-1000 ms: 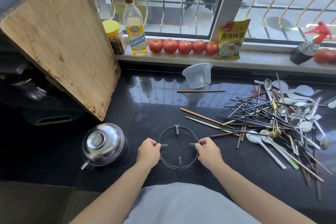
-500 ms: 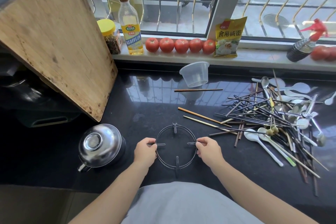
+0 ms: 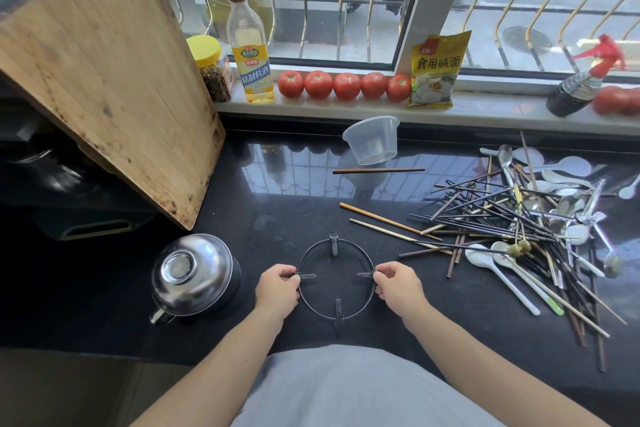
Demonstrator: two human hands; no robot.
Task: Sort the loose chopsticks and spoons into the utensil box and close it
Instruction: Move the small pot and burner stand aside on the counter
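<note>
A tangled heap of dark and pale chopsticks (image 3: 491,218) lies on the right of the black countertop, mixed with white and metal spoons (image 3: 568,198). Three loose chopsticks lie nearer the middle, one of them dark (image 3: 379,170) and two of them pale wood (image 3: 384,218). A black metal ring stand (image 3: 336,279) sits close to the front edge. My left hand (image 3: 277,289) grips its left side and my right hand (image 3: 398,286) grips its right side. No utensil box is in sight.
A steel pot with an upturned bowl (image 3: 192,279) stands left of the ring. A big wooden board (image 3: 104,80) leans at the back left. A clear plastic cup (image 3: 374,139) lies tipped. The sill holds an oil bottle (image 3: 250,48), tomatoes (image 3: 346,85), a yellow packet (image 3: 434,71) and a spray bottle (image 3: 585,80).
Both hands keep hold of the ring stand on the counter. The view has shifted slightly; nothing else has moved.
</note>
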